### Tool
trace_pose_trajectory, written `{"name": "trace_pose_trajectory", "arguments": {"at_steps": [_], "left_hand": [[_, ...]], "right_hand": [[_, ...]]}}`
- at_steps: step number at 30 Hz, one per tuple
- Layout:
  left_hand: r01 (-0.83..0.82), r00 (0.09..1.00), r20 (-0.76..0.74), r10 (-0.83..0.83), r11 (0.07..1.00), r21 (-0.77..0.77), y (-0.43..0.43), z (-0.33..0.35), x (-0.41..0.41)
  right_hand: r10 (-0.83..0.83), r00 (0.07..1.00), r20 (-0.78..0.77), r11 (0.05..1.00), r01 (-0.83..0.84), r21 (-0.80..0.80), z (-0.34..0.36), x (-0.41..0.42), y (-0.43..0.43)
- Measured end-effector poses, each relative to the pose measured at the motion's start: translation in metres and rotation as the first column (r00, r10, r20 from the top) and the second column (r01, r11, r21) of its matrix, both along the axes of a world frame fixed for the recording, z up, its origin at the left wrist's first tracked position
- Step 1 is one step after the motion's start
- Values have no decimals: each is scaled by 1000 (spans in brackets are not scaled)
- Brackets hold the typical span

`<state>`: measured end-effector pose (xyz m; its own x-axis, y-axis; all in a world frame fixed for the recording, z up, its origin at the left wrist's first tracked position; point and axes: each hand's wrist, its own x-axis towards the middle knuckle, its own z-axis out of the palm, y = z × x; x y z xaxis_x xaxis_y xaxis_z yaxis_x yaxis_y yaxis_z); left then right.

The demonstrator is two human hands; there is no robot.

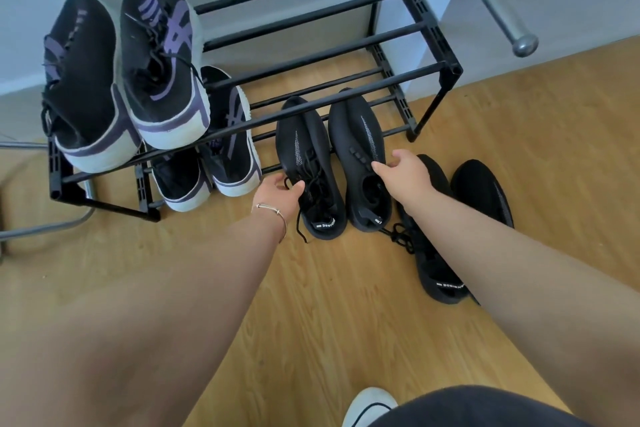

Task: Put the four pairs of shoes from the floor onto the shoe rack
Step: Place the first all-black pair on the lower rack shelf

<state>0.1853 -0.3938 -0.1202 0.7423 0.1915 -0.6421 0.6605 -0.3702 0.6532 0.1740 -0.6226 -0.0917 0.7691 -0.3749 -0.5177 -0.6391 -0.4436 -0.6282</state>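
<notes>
A black two-tier shoe rack (pixel 381 86) stands against the wall. One black-and-purple sneaker pair (pixel 159 55) sits on its top tier at the left, and another such pair (pixel 228 135) on the lower tier below. Two plain black shoes lie side by side with toes under the front bar and heels sticking out. My left hand (pixel 277 192) grips the left black shoe (pixel 304 139) at its laces. My right hand (pixel 405 172) holds the right black shoe (pixel 356 128) at its opening. A further black pair (pixel 485 191) lies on the floor at the right, partly hidden by my right arm.
A door with a metal handle (pixel 498 7) is close to the rack's right end. A grey metal tube (pixel 41 225) curves along the floor at the left. My white-shoed foot (pixel 367 406) shows at the bottom edge on the wooden floor.
</notes>
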Motion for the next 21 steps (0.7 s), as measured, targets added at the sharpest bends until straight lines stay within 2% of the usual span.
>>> {"name": "trace_pose_trajectory", "arguments": {"at_steps": [2,5,8,11,15,21], "left_hand": [[-1,999,-45,1,1000,-4,1,7,-16],[134,988,-87,-129,990,48,-2,16,-42],[251,965,-107,-239,960,126,-8,14,-63],[332,941,-136,-310,926,181,-17,8,-74],[367,929,-154,-338,900,237,-28,4,-74],[368,929,-150,-338,888,275,-26,-2,-65]], "right_hand": [[-36,999,3,999,36,30,-2,-17,5],[-43,998,51,998,40,44,-2,-55,14],[19,997,74,999,-22,40,-9,-89,21],[110,994,15,994,-110,18,-16,-105,22],[163,986,-38,984,-165,-70,-23,-97,23],[121,992,-47,979,-127,-159,-32,-84,30]]}}
